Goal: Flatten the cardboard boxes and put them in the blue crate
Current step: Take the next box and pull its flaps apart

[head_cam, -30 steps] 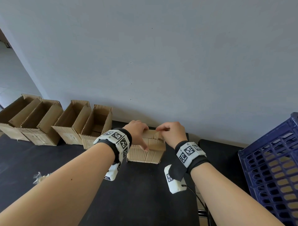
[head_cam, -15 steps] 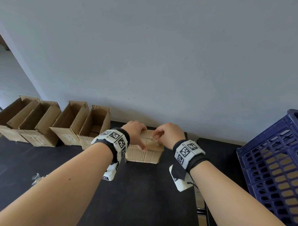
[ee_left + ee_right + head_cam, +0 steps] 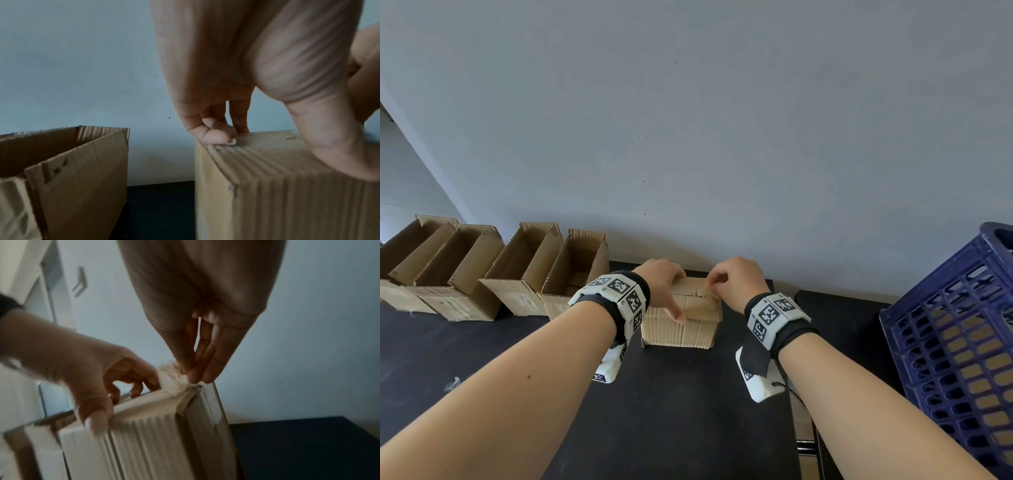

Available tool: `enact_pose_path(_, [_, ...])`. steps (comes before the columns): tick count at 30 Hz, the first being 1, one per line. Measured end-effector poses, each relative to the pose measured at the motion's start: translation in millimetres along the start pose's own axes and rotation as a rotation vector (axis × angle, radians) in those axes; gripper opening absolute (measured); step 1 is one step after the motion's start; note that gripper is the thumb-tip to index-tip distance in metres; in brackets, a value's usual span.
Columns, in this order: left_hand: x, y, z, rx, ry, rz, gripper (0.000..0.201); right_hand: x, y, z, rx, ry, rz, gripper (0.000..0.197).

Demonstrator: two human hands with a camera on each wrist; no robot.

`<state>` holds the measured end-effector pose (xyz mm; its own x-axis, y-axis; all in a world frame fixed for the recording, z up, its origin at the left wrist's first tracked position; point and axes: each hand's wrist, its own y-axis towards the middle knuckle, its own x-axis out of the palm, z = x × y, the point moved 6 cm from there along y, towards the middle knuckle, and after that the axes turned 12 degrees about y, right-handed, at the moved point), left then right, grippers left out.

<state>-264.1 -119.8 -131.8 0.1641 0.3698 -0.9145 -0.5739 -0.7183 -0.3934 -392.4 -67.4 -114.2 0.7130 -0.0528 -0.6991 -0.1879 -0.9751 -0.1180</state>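
Observation:
A small closed cardboard box [image 3: 681,330] stands on the black table [image 3: 671,411], near the wall. My left hand [image 3: 661,284] grips its top left part: the fingers curl over the far edge [image 3: 218,136] and the thumb [image 3: 96,423] presses the near top edge. My right hand [image 3: 732,281] pinches a frayed strip of paper tape [image 3: 174,376] at the box's top right edge. The blue crate [image 3: 945,342] stands at the right, with cardboard showing through its lattice wall.
Several open, upright cardboard boxes [image 3: 524,270] line the wall at the left; the nearest [image 3: 72,162] stands just left of the held box. There is a gap [image 3: 804,428] between the table and the crate's stand.
Both hands have stayed on the small box. My right hand's pinch has shifted slightly right along the top, and the tape there now looks lifted and frayed.

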Motion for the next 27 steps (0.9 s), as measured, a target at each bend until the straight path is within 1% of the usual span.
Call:
enact_pose_path(3, [-1.1, 1.1, -0.7, 0.001, 0.008, -0.008, 0.089, -11.7, 1.2, 12.9, 0.1, 0.139, 0.089, 0.034])
enact_pose_path(6, [-1.1, 2.9, -1.7, -0.003, 0.0, -0.024, 0.09, -29.7, -0.6, 35.9, 0.215, 0.224, 0.183, 0.038])
enact_pose_path(8, [-1.4, 4.2, -1.3, -0.005, -0.005, -0.035, 0.09, -36.3, -3.1, 48.5, 0.263, 0.257, 0.211, 0.038])
enact_pose_path(13, [-0.4, 5.7, 0.1, 0.0, -0.011, -0.053, 0.089, -34.2, -3.3, 68.1, 0.323, 0.266, 0.272, 0.034])
enact_pose_path(17, [-0.7, 5.8, -0.8, -0.006, -0.015, -0.044, 0.091, -48.6, -14.6, 86.4, 0.401, 0.13, 0.327, 0.027])
enact_pose_path(19, [-1.4, 6.2, -1.4, -0.008, -0.014, -0.043, 0.09, -57.7, -20.3, 94.2, 0.432, 0.138, 0.353, 0.026])
enact_pose_path(21, [-1.6, 6.6, -1.8, -0.011, -0.01, -0.046, 0.091, -63.0, -20.4, 98.9, 0.442, 0.232, 0.379, 0.027])
enact_pose_path(24, [-0.5, 6.6, -1.6, -0.008, -0.013, -0.07, 0.094, -64.9, -15.8, 95.8, 0.432, 0.465, 0.386, 0.029])
enact_pose_path(26, [-5.4, 5.1, -1.4, -0.002, -0.092, -0.058, 0.094, -62.9, -13.0, 83.2, 0.405, 0.627, 0.361, 0.028])
enact_pose_path(27, [-12.0, 4.4, -1.5, -0.003, -0.149, -0.018, 0.09, -62.0, -11.5, 73.9, 0.381, 0.687, 0.341, 0.028])
